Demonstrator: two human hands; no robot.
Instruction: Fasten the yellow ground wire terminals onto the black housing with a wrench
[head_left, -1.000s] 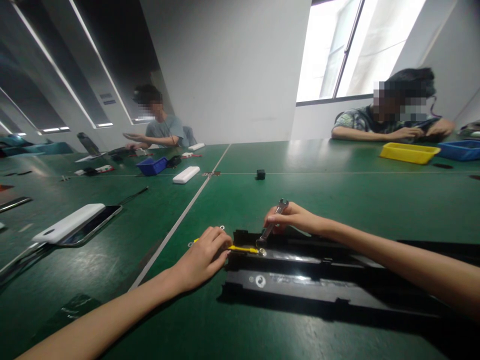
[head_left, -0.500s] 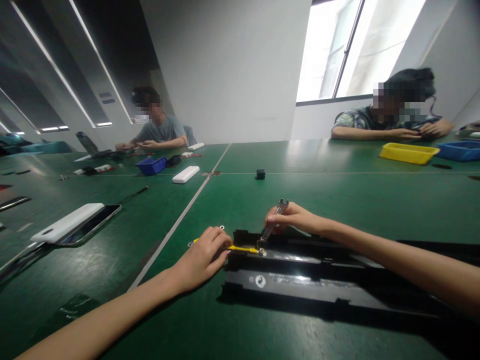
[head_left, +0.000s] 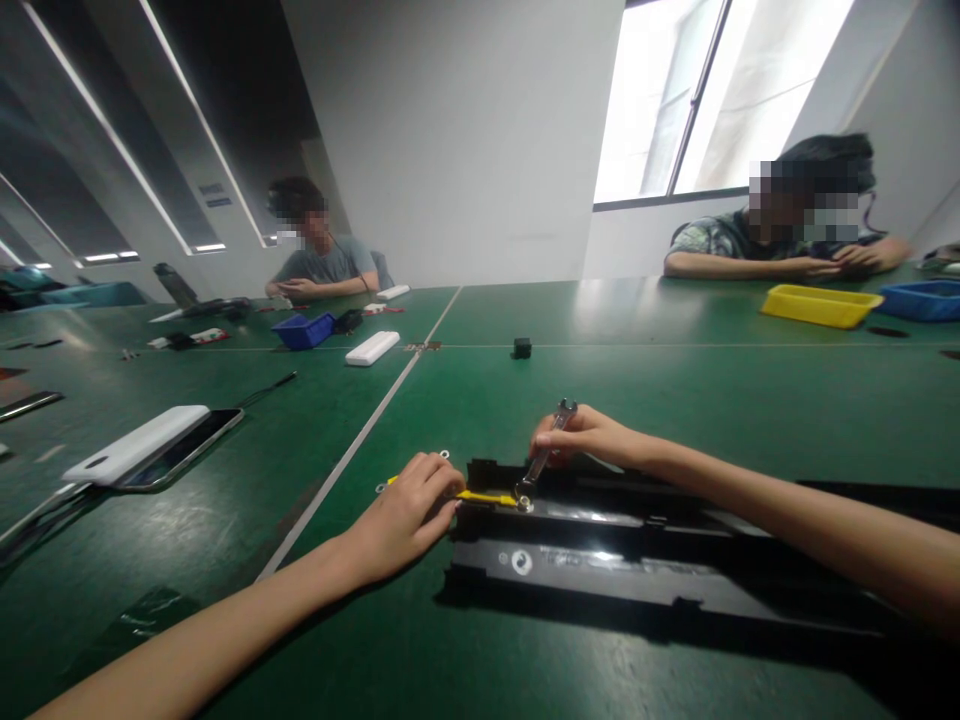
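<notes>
My right hand (head_left: 574, 436) is closed round a metal combination wrench (head_left: 546, 448). The wrench's open jaw points up, and its lower end is down by a round metal terminal (head_left: 524, 504). That terminal is at the right end of a yellow wire (head_left: 489, 497) lying on a long black panel (head_left: 600, 510). Pinched over the wire, my left hand (head_left: 416, 500) rests at the panel's left end. Two more ring terminals (head_left: 444, 455) stick out past the left fingers. A second black strip (head_left: 585, 570) with a round white mark lies nearer to me.
A small black block (head_left: 521, 348) stands beyond the panel. Leftward are a white power bank (head_left: 372, 349), a phone (head_left: 187, 452) beside a white case, and a blue bin (head_left: 302, 331). A yellow bin (head_left: 821, 306) is at the far right. Two people sit across the green table (head_left: 420, 660).
The lower end of the wrench has shifted slightly at the terminal. My left hand stays in place. Across the table, the person on the left has drawn their hands closer together.
</notes>
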